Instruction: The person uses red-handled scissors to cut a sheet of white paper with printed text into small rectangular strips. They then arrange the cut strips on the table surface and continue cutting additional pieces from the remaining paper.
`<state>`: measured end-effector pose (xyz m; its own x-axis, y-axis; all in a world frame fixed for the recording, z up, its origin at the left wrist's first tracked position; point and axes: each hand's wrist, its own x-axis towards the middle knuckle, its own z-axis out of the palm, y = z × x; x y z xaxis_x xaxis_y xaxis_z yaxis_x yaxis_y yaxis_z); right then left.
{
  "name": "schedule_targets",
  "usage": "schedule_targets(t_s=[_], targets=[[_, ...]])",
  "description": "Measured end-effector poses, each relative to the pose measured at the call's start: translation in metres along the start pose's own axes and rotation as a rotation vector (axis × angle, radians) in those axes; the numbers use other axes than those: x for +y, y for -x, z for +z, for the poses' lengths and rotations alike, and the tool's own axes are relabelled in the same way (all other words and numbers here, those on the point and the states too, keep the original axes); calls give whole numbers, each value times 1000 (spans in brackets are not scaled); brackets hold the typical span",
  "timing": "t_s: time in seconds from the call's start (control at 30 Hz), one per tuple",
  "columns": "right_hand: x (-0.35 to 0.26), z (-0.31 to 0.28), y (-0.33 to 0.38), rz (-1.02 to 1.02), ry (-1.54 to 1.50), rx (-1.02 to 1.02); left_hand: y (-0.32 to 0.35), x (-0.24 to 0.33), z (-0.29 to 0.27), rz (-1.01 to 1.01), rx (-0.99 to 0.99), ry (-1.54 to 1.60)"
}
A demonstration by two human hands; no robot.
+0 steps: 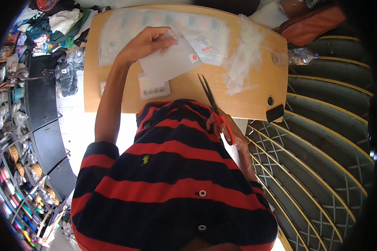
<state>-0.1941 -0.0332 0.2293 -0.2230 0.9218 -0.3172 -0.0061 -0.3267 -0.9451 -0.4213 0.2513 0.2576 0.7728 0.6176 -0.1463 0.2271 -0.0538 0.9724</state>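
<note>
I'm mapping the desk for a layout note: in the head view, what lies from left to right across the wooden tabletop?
Left hand holding a white packet → scissors in the right hand → heap of clear plastic strips → plastic bottle.

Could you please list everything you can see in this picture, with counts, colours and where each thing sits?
Wooden table: one, light brown, centre.
Clear packet: one, whitish with a red corner mark, held over the table.
Printed sheets: a layer, pale, far side of the table.
Small sheet: one, pale, near table edge.
Plastic strips: a pile, clear, right part of the table.
Scissors: one pair, red handles, blades open, at the near edge.
Bottle: one, clear, right table edge.
Bag: one, brown, upper right.
Shelves: dark, packed with coloured goods, left.
Left hand: pinching the packet.
Right hand: in the scissor handles.
</note>
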Motion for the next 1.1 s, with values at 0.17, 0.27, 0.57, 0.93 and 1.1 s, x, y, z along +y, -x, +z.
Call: schedule_targets(t_s=[0.17,0.27,0.57,0.93,1.1], targets=[[-28,16,-11,13,132,7,4,22,9,50,-6,35],[-41,25,-13,-36,88,53,10,37,9,60,-16,6],[-73,41,-13,-63,197,115,46,54,6,326,159,50],[-66,46,-25,-226,-379,359,49,73,86,300,981,418],[-99,38,-49,-338,-521,595,51,51,148,317,854,436]])
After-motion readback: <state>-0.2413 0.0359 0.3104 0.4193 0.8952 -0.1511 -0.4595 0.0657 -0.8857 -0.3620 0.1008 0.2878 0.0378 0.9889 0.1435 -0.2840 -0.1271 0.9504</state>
